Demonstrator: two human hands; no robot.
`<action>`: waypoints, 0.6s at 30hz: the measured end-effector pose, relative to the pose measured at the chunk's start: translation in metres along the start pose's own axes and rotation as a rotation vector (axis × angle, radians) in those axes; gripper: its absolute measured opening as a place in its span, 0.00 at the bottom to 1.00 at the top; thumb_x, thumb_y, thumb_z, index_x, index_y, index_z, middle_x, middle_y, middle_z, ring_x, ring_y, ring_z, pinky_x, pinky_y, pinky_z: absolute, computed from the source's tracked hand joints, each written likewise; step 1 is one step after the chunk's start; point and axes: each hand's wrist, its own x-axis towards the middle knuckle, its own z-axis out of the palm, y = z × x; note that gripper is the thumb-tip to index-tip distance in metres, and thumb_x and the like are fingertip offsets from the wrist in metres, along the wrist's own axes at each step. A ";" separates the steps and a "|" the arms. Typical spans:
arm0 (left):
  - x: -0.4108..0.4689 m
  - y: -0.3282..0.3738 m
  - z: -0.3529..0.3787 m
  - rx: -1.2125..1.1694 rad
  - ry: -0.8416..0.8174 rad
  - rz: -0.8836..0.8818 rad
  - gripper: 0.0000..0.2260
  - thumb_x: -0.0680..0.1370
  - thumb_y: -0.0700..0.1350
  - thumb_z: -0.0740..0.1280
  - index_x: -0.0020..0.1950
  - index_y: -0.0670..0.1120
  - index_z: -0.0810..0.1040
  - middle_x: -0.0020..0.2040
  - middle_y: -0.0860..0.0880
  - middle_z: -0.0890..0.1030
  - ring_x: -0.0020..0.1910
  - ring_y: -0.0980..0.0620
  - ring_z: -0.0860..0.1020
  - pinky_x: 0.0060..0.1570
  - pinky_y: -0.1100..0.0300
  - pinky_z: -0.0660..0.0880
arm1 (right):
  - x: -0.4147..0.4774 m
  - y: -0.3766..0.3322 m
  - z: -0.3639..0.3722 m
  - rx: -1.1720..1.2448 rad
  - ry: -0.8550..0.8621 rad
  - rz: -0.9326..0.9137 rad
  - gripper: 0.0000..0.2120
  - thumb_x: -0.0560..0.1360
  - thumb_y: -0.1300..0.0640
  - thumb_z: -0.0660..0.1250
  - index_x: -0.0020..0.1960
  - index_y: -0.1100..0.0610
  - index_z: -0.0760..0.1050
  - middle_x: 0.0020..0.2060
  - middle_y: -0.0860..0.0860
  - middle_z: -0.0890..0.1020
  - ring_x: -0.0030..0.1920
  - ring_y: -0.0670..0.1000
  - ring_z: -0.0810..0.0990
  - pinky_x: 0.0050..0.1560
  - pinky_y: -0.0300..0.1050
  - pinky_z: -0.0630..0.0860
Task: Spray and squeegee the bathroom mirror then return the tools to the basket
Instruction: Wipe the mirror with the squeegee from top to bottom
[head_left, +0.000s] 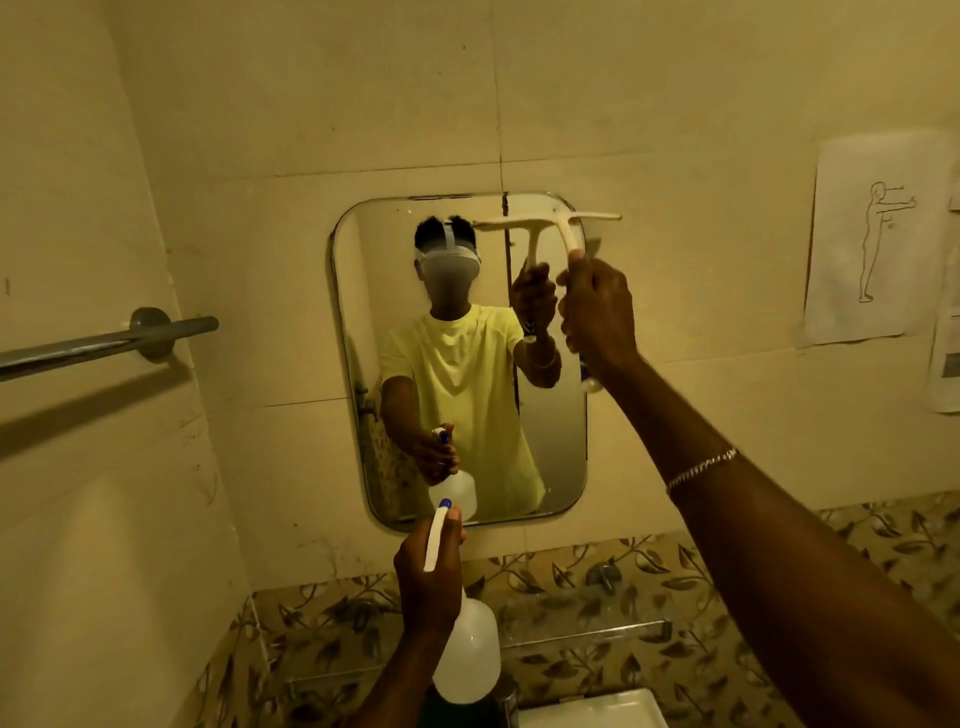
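A rounded rectangular mirror hangs on the tiled wall ahead and reflects me. My right hand is raised and grips the handle of a cream squeegee. Its blade lies across the mirror's top right corner, and I cannot tell whether it touches the glass. My left hand is lower, below the mirror's bottom edge. It holds a clear spray bottle by the neck, with the white trigger head and blue nozzle pointing up at the mirror.
A metal towel bar juts from the left wall. Paper sheets are stuck to the wall at the right. A glass shelf runs below the mirror over leaf-pattern tiles. A white basin edge shows at the bottom.
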 end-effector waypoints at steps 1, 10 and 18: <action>-0.001 0.002 0.000 -0.006 0.001 -0.006 0.13 0.80 0.48 0.67 0.42 0.41 0.85 0.34 0.51 0.85 0.38 0.60 0.84 0.36 0.74 0.76 | 0.009 -0.004 0.003 -0.011 0.002 -0.015 0.19 0.87 0.46 0.54 0.41 0.47 0.75 0.32 0.46 0.78 0.29 0.44 0.76 0.30 0.40 0.70; 0.002 0.001 0.000 0.067 0.004 0.002 0.12 0.81 0.44 0.67 0.39 0.52 0.82 0.34 0.51 0.85 0.37 0.57 0.83 0.37 0.56 0.80 | 0.045 -0.012 0.021 -0.080 0.069 -0.051 0.21 0.86 0.45 0.54 0.36 0.45 0.72 0.26 0.43 0.77 0.21 0.37 0.77 0.21 0.33 0.70; 0.005 -0.004 -0.013 0.031 0.018 0.068 0.17 0.79 0.52 0.63 0.40 0.43 0.83 0.34 0.50 0.84 0.38 0.57 0.84 0.36 0.72 0.77 | 0.024 0.013 0.030 -0.147 0.117 -0.100 0.19 0.87 0.45 0.52 0.41 0.46 0.73 0.33 0.44 0.78 0.32 0.44 0.80 0.33 0.39 0.78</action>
